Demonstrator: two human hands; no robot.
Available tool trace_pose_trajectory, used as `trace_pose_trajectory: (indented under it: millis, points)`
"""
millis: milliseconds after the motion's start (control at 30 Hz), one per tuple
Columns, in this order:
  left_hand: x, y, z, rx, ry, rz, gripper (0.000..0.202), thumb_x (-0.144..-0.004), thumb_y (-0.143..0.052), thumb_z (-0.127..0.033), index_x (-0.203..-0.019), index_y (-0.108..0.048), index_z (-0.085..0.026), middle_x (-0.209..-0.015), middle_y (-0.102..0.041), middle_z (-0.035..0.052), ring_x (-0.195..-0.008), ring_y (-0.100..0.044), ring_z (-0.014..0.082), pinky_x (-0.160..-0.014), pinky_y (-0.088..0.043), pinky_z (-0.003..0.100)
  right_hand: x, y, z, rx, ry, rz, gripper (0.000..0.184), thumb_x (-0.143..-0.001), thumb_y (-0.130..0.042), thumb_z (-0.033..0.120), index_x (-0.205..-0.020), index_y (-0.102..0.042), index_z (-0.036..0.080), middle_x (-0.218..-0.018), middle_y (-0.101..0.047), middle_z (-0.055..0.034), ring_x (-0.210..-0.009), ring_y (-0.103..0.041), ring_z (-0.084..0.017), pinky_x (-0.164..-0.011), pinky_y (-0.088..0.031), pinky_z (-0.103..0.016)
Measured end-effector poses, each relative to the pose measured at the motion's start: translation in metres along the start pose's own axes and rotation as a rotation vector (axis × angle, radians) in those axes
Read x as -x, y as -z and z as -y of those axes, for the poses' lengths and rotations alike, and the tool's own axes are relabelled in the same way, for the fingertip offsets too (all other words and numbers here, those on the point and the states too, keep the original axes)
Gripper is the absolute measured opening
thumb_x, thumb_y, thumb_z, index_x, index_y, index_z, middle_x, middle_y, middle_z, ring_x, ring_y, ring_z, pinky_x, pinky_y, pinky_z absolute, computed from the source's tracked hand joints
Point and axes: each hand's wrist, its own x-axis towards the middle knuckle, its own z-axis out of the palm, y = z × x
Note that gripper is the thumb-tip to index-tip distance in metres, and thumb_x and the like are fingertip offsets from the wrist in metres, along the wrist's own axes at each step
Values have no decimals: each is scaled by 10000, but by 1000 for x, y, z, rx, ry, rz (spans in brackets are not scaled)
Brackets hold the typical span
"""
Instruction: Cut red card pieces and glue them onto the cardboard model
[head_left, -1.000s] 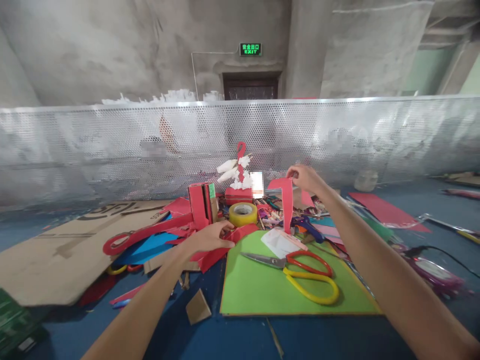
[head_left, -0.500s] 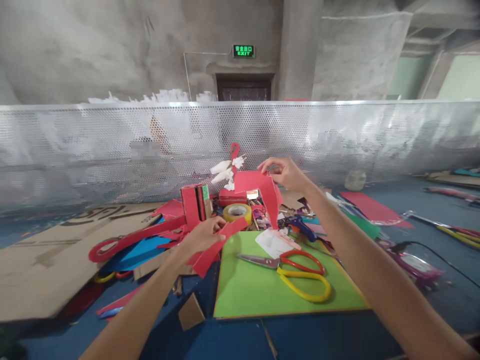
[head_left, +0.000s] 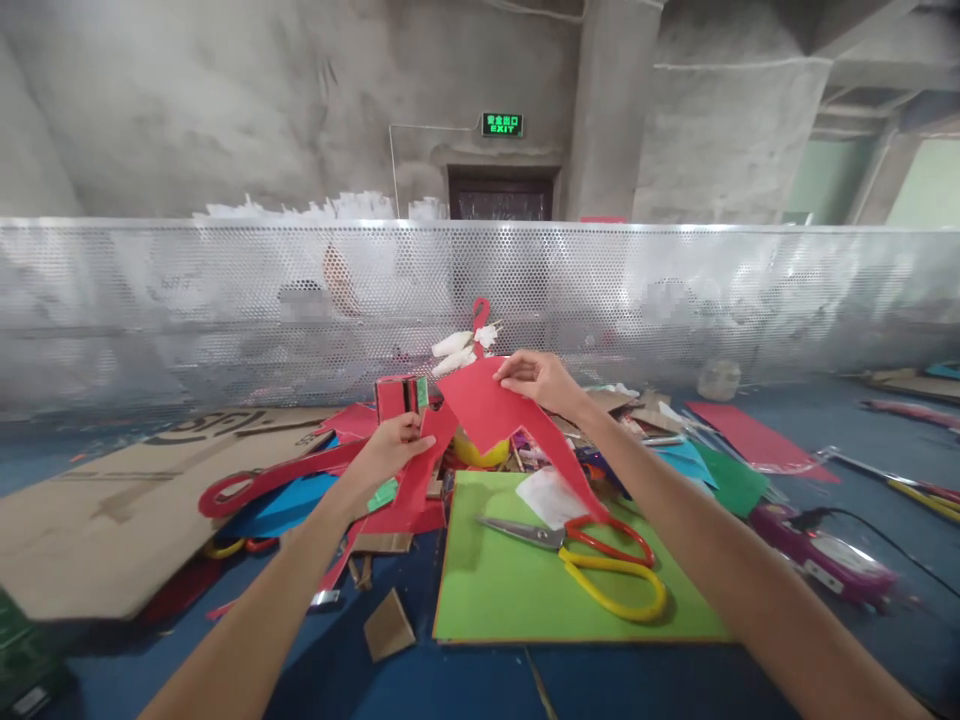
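Both hands hold one cut piece of red card [head_left: 487,410] up above the table. My left hand [head_left: 390,452] pinches its left strip, which hangs down toward the blue surface. My right hand [head_left: 536,381] grips the top edge of its wider middle part, and a long pointed strip trails down to the right over the green sheet [head_left: 525,590]. Under that strip lie scissors [head_left: 592,560] with red and yellow handles beside a white scrap [head_left: 544,495]. A yellow tape roll [head_left: 476,455] is mostly hidden behind the red card.
A perforated metal screen [head_left: 225,300] closes off the far side. Brown cardboard [head_left: 112,510] lies at left with a long red cutout [head_left: 262,480] and blue paper. A red block [head_left: 401,395], coloured paper scraps [head_left: 712,465] and a purple tool with a cable [head_left: 817,550] crowd the middle and right.
My right hand brought the red card leftward and lower, toward my left hand. My left hand lifted its red strip off the table, and the card now hangs spread between both hands.
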Motion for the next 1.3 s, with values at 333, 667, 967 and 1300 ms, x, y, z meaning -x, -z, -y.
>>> trace_pose_trajectory:
  millis: [333,667,967,1300]
  points:
    - [7,-2,-14,261,13,-155,434,-694,-834,-537,-832,-624,-183,-792,-706,15,-725,-672,185,-694,-561,312,0,-19,-18,9,-11,-203,332,-738,-627,179,-1068,-642,208,-1278,-638,-88,-1209,-623,-247,-1074,-484,-440]
    - [11,-30,-10,569,193,-94,439,-695,-875,-476,-749,-540,-197,-632,-601,-61,-505,-546,71,-536,-476,201,0,-53,-5,-174,126,-384,423,-807,-695,287,-1205,-551,271,-1429,-532,-73,-1220,-619,-229,-1111,-491,-410]
    - [9,-32,-12,697,199,-111,446,-683,-880,-506,-870,-654,-170,-724,-681,1,-563,-624,110,-539,-513,224,5,-58,3,-118,89,-368,537,-876,-642,421,-1371,-460,315,-1547,-436,-69,-1216,-634,-265,-1077,-523,-453]
    - [10,-38,-11,421,36,-196,546,-759,-737,-660,-703,-418,-220,-544,-437,-85,-430,-395,69,-428,-308,196,7,-59,-1,-187,34,-395,530,-810,-716,330,-1287,-487,294,-1479,-493,-87,-1081,-699,-235,-1082,-517,-463]
